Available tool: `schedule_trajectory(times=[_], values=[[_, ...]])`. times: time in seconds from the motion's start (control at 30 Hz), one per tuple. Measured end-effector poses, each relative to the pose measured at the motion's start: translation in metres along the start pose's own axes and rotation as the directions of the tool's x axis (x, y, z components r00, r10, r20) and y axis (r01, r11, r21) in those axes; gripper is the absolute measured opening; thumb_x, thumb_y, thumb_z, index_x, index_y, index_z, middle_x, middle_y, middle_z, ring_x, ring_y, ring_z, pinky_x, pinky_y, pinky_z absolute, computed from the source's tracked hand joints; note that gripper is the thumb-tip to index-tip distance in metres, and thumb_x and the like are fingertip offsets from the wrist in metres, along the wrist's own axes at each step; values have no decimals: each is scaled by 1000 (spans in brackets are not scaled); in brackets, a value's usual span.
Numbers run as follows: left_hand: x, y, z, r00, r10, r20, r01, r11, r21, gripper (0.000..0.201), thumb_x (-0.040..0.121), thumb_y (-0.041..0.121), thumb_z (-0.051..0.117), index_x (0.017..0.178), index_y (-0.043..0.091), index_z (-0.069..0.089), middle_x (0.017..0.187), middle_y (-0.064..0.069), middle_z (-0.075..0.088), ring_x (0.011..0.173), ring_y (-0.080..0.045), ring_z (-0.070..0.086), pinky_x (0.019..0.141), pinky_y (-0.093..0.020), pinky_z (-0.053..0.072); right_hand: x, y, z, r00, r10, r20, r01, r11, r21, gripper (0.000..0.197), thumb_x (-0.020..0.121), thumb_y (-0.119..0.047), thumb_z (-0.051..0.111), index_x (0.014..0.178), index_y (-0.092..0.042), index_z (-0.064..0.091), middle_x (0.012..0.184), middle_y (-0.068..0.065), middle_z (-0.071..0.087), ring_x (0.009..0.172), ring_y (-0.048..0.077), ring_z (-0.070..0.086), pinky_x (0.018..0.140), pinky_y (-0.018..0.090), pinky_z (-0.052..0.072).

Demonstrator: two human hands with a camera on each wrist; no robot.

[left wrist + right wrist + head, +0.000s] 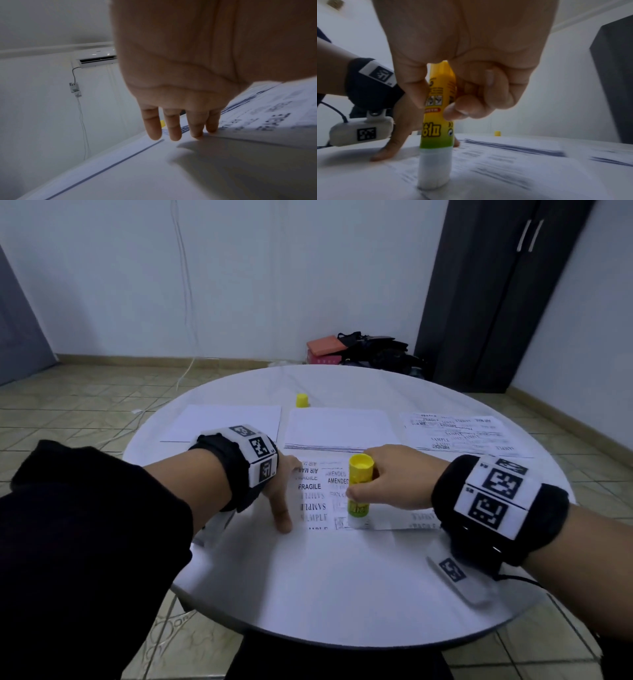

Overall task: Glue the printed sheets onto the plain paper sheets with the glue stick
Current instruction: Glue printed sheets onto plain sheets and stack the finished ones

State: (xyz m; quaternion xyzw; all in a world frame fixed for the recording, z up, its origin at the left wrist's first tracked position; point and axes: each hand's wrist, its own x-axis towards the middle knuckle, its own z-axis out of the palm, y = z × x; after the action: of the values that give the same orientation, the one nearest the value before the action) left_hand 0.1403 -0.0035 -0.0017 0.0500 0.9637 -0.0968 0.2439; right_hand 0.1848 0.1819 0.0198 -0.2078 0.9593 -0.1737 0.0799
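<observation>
While the round white table (pixel 342 594) takes up most of the view, a stack of plain paper sheets (pixel 337 428) and a pile of printed sheets (pixel 459 433) lie across its far half, with one printed sheet (pixel 317 491) flat near the middle. Left hand (pixel 279 491) is spread flat with straight fingers (pixel 197 129) pinning that sheet's left edge, and right hand (pixel 387 484) is wrapped round the yellow glue stick (pixel 359 491), which stands upright with its white tip down on the sheet. Its yellow cap (pixel 302 400) sits just behind the plain stack.

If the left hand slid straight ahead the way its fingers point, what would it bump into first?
Probably the stack of plain paper just beyond the printed sheet that the left hand presses flat; the yellow cap stands farther back. Depth is uncertain.
</observation>
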Motion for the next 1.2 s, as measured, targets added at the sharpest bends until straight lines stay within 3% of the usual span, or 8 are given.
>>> schedule_trajectory(times=[0.13, 0.3, 0.53, 0.63, 0.83, 0.93, 1.07, 1.2], values=[[1, 4, -3, 1000, -14, 3, 14, 997, 70, 122, 51, 52, 88, 149, 27, 19, 144, -5, 42, 126, -25, 47, 101, -33, 38, -19, 29, -11, 994, 105, -27, -105, 994, 22, 21, 83, -32, 62, 75, -15, 53, 71, -4, 51, 62, 11, 44, 58, 25, 35], [3, 5, -5, 1000, 8, -3, -8, 994, 111, 131, 48, 54, 88, 151, 29, 11, 150, -1, 35, 134, -24, 39, 107, -33, 32, -32, 61, -24, 975, 220, -43, -218, 975, 44, 24, 82, -31, 63, 80, -8, 60, 74, 0, 60, 71, 18, 54, 68, 31, 44], [8, 7, -5, 1000, 30, -5, -28, 986, 165, 135, 45, 58, 88, 151, 34, 8, 153, 1, 30, 137, -21, 35, 111, -34, 29, 5, 76, -32, 926, 328, -185, -289, 934, 211, 18, 80, -29, 63, 87, -15, 55, 87, 6, 63, 81, 22, 60, 77, 36, 50], [9, 7, -6, 999, 33, -3, -32, 982, 187, 133, 46, 58, 87, 151, 35, 9, 153, 3, 30, 137, -21, 34, 109, -34, 30, 33, 76, -31, 902, 376, -213, -350, 925, 149, 22, 81, -31, 60, 92, -13, 55, 91, 8, 63, 82, 24, 59, 66, 31, 45], [12, 6, -6, 999, 36, -4, -34, 981, 194, 130, 47, 56, 88, 150, 35, 11, 151, 3, 32, 136, -23, 36, 109, -36, 32, 40, 75, -32, 904, 400, -148, -403, 915, 12, 21, 85, -32, 56, 91, -12, 52, 89, 5, 59, 81, 22, 55, 64, 28, 40], [15, 5, -4, 999, 37, -15, -34, 985, 170, 130, 46, 54, 89, 150, 34, 13, 150, 3, 31, 136, -23, 35, 108, -36, 31, 21, 76, -33, 924, 370, -96, -372, 928, -2, 19, 83, -32, 57, 81, -14, 51, 85, 4, 57, 78, 21, 54, 64, 28, 40], [14, 6, -5, 999, 32, -19, -28, 983, 180, 134, 40, 56, 90, 149, 35, 14, 150, 1, 31, 135, -25, 36, 110, -39, 32, -15, 69, -35, 937, 346, -34, -346, 938, 10, 17, 83, -29, 59, 86, -12, 57, 86, 3, 62, 78, 20, 55, 71, 30, 44], [12, 7, -6, 999, 44, -21, -39, 983, 177, 132, 43, 55, 89, 150, 33, 14, 152, -1, 29, 137, -24, 35, 111, -36, 30, -37, 64, -44, 940, 330, 87, -333, 942, 25, 16, 79, -26, 64, 83, -10, 65, 76, 2, 68, 63, 14, 57, 59, 26, 42]])
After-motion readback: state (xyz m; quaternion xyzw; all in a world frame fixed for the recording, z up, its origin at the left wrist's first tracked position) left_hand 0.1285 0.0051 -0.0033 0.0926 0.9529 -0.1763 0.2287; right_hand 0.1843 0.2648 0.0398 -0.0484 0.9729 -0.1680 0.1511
